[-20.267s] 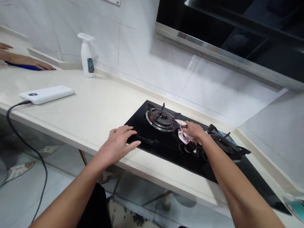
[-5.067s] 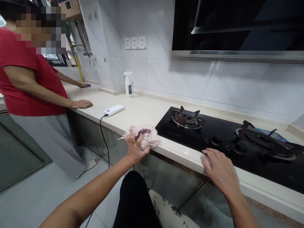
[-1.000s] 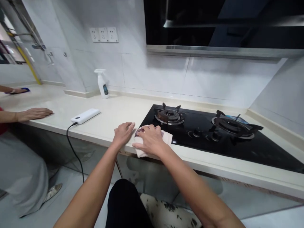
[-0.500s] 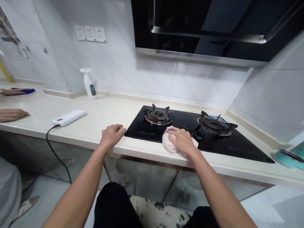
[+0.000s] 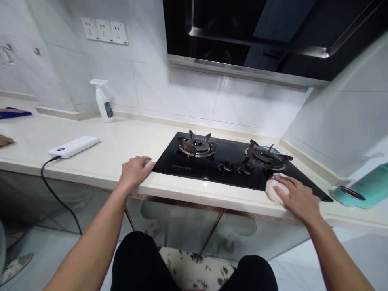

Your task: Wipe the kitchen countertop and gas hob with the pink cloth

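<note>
My right hand presses a pale pink cloth against the front right edge of the black gas stove. The cloth is bunched under the fingers and overlaps both the glass and the white counter. At the stove's front left corner, my left hand rests on the counter, holding nothing, with its thumb apart from the fingers. Two control knobs show between the left burner and the right burner.
A white spray bottle stands by the wall. A white power bank with a black cable lies on the counter's left. Another person's hand is at the far left near a blue cloth. Teal containers lie at right.
My right hand has slid the cloth rightward along the stove's front edge, uncovering the knobs. My left hand stays beside the stove's corner. The view has shifted slightly right.
</note>
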`<state>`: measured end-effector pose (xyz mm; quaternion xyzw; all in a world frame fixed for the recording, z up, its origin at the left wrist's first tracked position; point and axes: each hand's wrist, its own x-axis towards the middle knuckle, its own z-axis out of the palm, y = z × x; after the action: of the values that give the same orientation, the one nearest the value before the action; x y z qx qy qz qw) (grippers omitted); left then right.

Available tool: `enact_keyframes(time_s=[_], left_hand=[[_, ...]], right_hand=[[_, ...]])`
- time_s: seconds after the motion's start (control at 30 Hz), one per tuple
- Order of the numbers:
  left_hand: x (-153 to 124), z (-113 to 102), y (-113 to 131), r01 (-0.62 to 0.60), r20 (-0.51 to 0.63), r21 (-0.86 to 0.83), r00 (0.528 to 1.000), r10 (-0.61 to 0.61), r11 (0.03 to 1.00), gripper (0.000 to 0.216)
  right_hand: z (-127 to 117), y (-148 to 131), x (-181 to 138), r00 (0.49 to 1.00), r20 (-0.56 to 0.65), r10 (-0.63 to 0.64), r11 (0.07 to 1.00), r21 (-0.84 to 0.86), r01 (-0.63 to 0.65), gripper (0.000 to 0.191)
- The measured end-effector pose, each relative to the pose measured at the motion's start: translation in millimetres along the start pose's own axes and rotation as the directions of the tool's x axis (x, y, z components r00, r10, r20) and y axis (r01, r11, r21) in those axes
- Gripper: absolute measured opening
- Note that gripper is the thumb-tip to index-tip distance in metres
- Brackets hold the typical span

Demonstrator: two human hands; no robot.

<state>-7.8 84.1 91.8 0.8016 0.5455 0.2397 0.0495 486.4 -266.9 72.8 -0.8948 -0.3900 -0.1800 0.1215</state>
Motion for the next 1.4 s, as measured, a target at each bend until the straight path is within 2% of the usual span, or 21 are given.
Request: enact_keyframes(time_s=[0.07,0.1,0.17,0.27,0.37,0.47,0.53,0.63,0.7,0.77,0.83,0.9,0.97,1.07,1.17,1.27,1.4], left_hand=[[-0.1,2.2,0.8,-0.012,0.001,0.009,1.000,0.012,1.000,0.057],[-0.4,2.9,1.9,-0.013,0.005,0.010,1.000,0.013,1.000,0.056],[-1.4,3.2,5.3,-0.009,0.010,0.006,1.000,0.009,1.000,0.054],[-2.5,1.9,10.7,-0.003,0.018,0.006,1.000,0.003,1.000,0.053],[-2.9,0.2,13.0,0.001,0.038,0.014,0.999,-0.002,1.000,0.055],[-3.0,-0.1,11.6,-0.003,0.051,0.026,0.999,0.001,1.000,0.056],[-2.9,0.4,9.8,-0.013,0.046,0.035,0.999,0.011,0.999,0.056],[-2.8,1.6,7.6,-0.031,0.027,0.044,0.999,0.030,0.999,0.056],[-2.5,2.2,6.9,-0.038,0.028,0.053,0.999,0.036,0.998,0.056],[-1.7,2.7,6.3,-0.029,0.031,0.068,0.999,0.027,0.997,0.057],[-0.4,2.8,5.4,-0.016,0.028,0.078,1.000,0.014,0.997,0.058],[0.9,2.6,4.2,-0.012,0.025,0.085,1.000,0.010,0.996,0.059],[1.5,1.9,3.4,-0.018,0.026,0.093,1.000,0.016,0.995,0.060],[0.9,-0.1,3.9,-0.017,0.027,0.108,1.000,0.014,0.994,0.060],[0.1,-3.0,5.5,-0.014,0.026,0.113,1.000,0.011,0.994,0.060],[1.4,-5.1,5.6,-0.014,0.031,0.094,0.999,0.011,0.996,0.060],[6.1,-3.5,1.9,0.000,0.046,0.072,0.999,-0.003,0.997,0.060]], right_hand=[[-2.2,13.1,-1.1,0.997,-0.001,0.081,0.996,-0.025,-0.081,0.062],[-3.5,11.1,-3.4,0.996,-0.015,0.093,0.995,-0.035,-0.093,0.063],[-6.4,-10.3,-10.6,0.997,-0.041,0.063,0.997,-0.047,-0.064,0.063],[-11.8,-77.1,-24.0,0.993,-0.071,-0.099,0.995,-0.017,0.098,0.056],[-17.7,-160.6,-35.1,0.951,-0.108,-0.289,0.953,0.064,0.297,0.045],[-22.5,-233.7,-44.7,0.880,-0.089,-0.467,0.859,0.188,0.475,0.040],[-24.4,-268.5,-52.0,0.795,-0.106,-0.597,0.750,0.277,0.600,0.037],[-25.5,-299.6,-61.8,0.633,-0.184,-0.752,0.544,0.369,0.754,0.031],[-25.7,-312.5,-64.9,0.558,-0.234,-0.796,0.428,0.435,0.792,0.029],[-26.0,-326.0,-64.9,0.537,-0.281,-0.795,0.348,0.515,0.783,0.041],[-26.0,-342.8,-63.3,0.535,-0.315,-0.784,0.310,0.549,0.776,0.052],[-25.5,-360.0,-61.9,0.513,-0.298,-0.805,0.323,0.505,0.800,0.049],[-24.8,-371.7,-60.7,0.494,-0.232,-0.838,0.361,0.443,0.820,0.041],[-24.4,-367.2,-56.4,0.517,-0.163,-0.840,0.408,0.440,0.800,0.042],[-24.1,-334.2,-47.8,0.583,-0.126,-0.802,0.456,0.501,0.735,0.037],[-22.1,-281.6,-38.0,0.680,-0.095,-0.727,0.534,0.544,0.647,0.028],[-16.3,-192.9,-26.1,0.803,-0.107,-0.587,0.647,0.534,0.544,0.024]])
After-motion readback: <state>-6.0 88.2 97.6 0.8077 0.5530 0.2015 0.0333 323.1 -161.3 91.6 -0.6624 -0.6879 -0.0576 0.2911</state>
